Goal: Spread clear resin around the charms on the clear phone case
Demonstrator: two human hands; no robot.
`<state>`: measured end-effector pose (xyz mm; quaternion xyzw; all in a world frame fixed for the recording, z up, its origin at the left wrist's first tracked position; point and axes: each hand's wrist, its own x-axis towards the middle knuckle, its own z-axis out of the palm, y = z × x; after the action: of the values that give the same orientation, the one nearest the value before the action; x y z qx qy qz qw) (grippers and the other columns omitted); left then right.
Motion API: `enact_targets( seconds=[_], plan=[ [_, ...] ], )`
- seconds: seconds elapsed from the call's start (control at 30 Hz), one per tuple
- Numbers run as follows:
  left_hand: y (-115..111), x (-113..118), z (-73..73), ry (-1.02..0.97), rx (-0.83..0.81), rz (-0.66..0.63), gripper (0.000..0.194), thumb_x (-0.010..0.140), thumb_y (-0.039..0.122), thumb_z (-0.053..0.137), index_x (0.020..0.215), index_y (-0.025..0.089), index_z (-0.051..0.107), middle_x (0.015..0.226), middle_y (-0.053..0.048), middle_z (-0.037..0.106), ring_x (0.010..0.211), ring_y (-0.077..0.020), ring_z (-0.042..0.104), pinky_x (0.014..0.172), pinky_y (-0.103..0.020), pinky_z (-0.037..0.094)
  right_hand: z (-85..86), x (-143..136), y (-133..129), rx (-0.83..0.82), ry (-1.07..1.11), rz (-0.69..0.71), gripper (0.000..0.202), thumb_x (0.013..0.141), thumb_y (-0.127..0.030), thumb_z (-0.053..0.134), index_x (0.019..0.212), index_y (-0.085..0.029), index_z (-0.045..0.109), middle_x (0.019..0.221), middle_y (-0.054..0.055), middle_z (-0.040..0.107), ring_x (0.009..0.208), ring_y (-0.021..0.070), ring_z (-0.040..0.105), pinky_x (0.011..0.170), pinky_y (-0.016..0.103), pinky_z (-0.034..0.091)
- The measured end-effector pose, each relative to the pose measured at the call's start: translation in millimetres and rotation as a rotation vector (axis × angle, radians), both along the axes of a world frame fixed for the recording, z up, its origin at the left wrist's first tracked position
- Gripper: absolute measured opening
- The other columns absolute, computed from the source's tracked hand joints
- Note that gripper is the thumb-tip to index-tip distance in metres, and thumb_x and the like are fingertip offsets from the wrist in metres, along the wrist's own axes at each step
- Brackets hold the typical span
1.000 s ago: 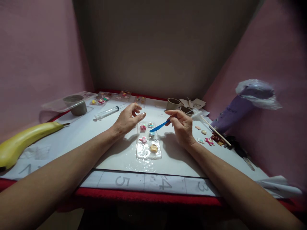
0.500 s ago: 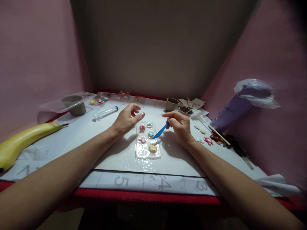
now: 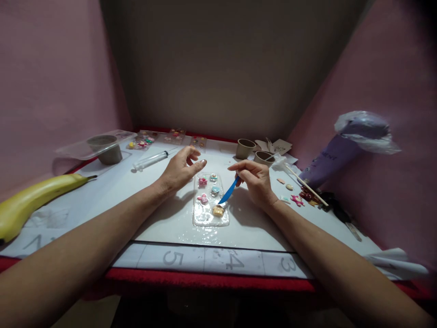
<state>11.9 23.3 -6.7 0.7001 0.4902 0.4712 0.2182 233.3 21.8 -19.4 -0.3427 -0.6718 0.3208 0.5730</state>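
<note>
Item: clear, glossy phone case (image 3: 205,219), one, lying flat on the white board (image 3: 164,228) just below the centre of the frame, between your two hands. Five charms on it: a pink one (image 3: 202,182) at upper left, a small multicoloured one (image 3: 213,177) at upper right, a light-blue one (image 3: 215,190) below that, a pink figure (image 3: 203,198) at middle left, a yellow-brown one (image 3: 218,211) at lower right.

Left hand (image 3: 181,168): yours, holding nothing, fingers loosely curled; placed above and left of the case, thumb near its upper left corner.

Right hand (image 3: 254,181): yours, right of the case and apart from it, pinching a blue plastic knife (image 3: 229,190) between thumb and fingers. The blade slants down leftward over the case's right edge, its tip right by the yellow-brown charm; contact cannot be told.

Surroundings: syringe (image 3: 150,161), left of your left hand; banana (image 3: 41,202), left edge of frame; grey-brown cup (image 3: 245,148), above your right hand; pink bear-shaped charm (image 3: 297,200), loose, right of your right wrist.
</note>
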Motion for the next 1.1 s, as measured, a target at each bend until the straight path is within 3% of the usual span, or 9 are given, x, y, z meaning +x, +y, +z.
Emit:
enact_targets(
  seconds=[0.83, 1.1],
  plan=[
    [2, 0, -2.2, -0.011, 0.009, -0.010, 0.036, 0.079, 0.045, 0.063, 0.100, 0.017, 0.058, 0.101, -0.010, 0.062, 0.090, -0.0218, 0.058, 0.078, -0.038, 0.047, 6.3, -6, -12, 0.047, -0.023, 0.088, 0.026, 0.066, -0.013, 0.050, 0.074, -0.017, 0.075, 0.055, -0.004, 0.060, 0.046, 0.0086, 0.055, 0.045, 0.022, 0.046],
    [-4, 3, 1.8, -0.028, -0.010, 0.002, 0.033, 0.078, 0.042, 0.062, 0.098, 0.016, 0.057, 0.101, -0.009, 0.062, 0.090, -0.0207, 0.058, 0.081, -0.037, 0.047, 4.0, -4, -9, 0.009, 0.028, 0.002, 0.025, 0.067, -0.014, 0.051, 0.073, -0.018, 0.075, 0.054, -0.004, 0.060, 0.046, 0.0091, 0.055, 0.048, 0.023, 0.044]
  ],
)
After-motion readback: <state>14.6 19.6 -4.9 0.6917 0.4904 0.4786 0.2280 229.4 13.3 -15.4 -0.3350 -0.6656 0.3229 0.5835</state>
